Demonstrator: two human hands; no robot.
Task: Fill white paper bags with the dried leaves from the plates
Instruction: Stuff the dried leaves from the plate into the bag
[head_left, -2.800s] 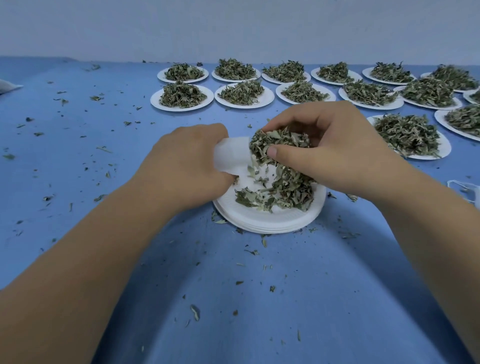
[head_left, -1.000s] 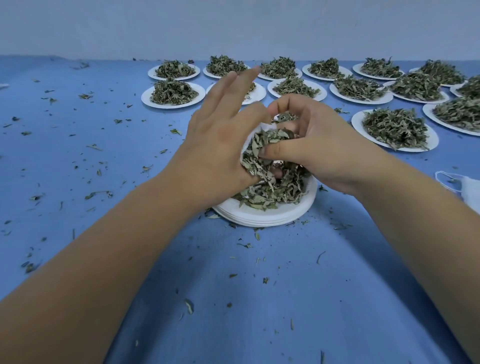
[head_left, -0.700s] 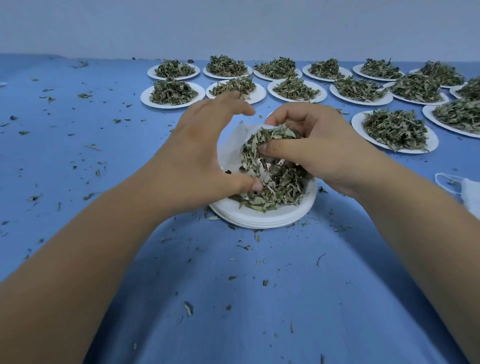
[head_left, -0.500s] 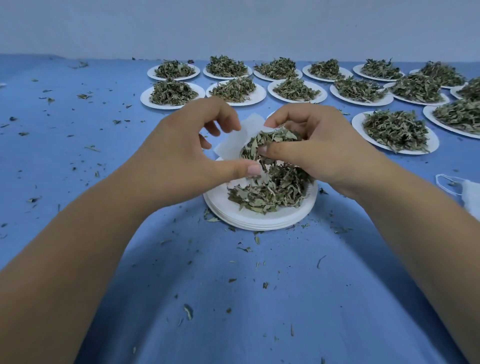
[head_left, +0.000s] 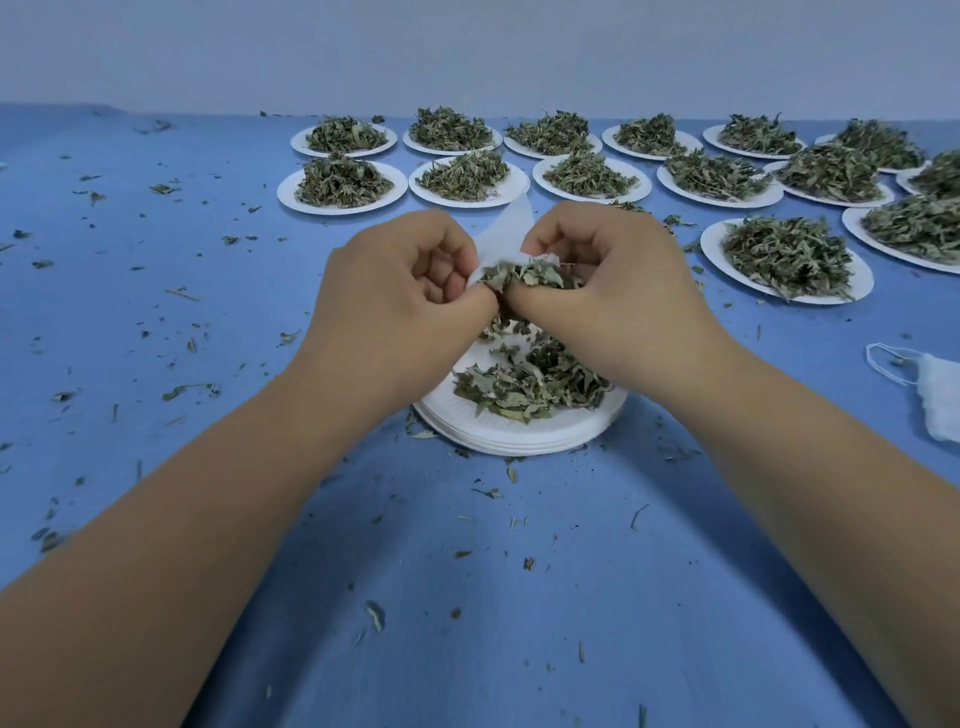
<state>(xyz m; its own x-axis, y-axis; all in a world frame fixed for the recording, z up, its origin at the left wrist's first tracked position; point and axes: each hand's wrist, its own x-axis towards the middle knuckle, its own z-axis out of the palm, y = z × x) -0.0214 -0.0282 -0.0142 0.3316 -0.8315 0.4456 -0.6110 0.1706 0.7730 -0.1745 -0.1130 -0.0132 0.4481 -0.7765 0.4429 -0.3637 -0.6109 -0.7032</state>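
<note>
A stack of white paper plates sits in front of me with a loose pile of dried leaves on top. Above it, my left hand pinches the edge of a white paper bag that sticks up between both hands. My right hand grips a clump of dried leaves right at the bag's mouth. The thumbs of both hands meet over the plate. Most of the bag is hidden behind my fingers.
Several white plates heaped with dried leaves stand in rows across the back and right of the blue table. A white face mask lies at the right edge. Leaf crumbs are scattered over the cloth.
My left hand curled from spread fingers into a pinch on the bag. Both hands rose together above the plate, and the right hand's leaf clump moved to the bag's opening.
</note>
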